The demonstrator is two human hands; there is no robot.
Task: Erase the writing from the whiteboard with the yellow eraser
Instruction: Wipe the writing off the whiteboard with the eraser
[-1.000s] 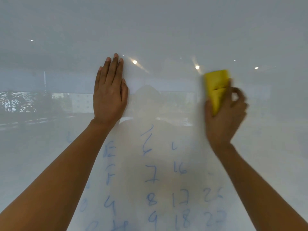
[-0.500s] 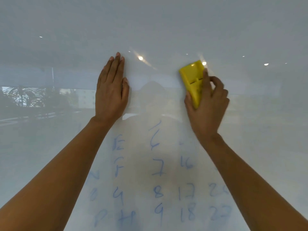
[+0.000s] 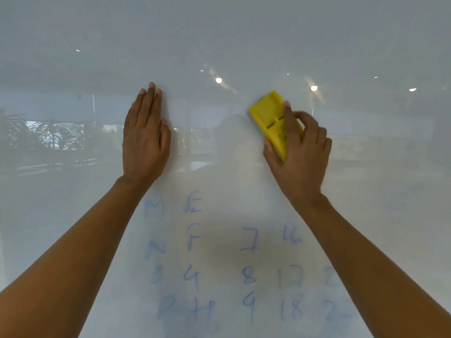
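A glossy whiteboard (image 3: pixel 224 40) fills the whole view. My right hand (image 3: pixel 299 157) grips the yellow eraser (image 3: pixel 271 118) and presses it against the board right of centre, tilted with its top leaning left. My left hand (image 3: pixel 145 140) lies flat on the board to the left, fingers together and pointing up, holding nothing. Blue writing (image 3: pixel 249 242) in columns of letters and numbers remains on the lower board between my forearms. The band of board at hand height carries no writing.
The board reflects ceiling lights (image 3: pixel 218 80), a window band and potted plants (image 3: pixel 52 135) at the left. Faint blue smears (image 3: pixel 412 189) show at the right. My right forearm covers part of the rightmost number column (image 3: pixel 332 276).
My right hand has swept the eraser leftward and slightly down across the board. The 6 in the middle column is gone. My left hand stays put.
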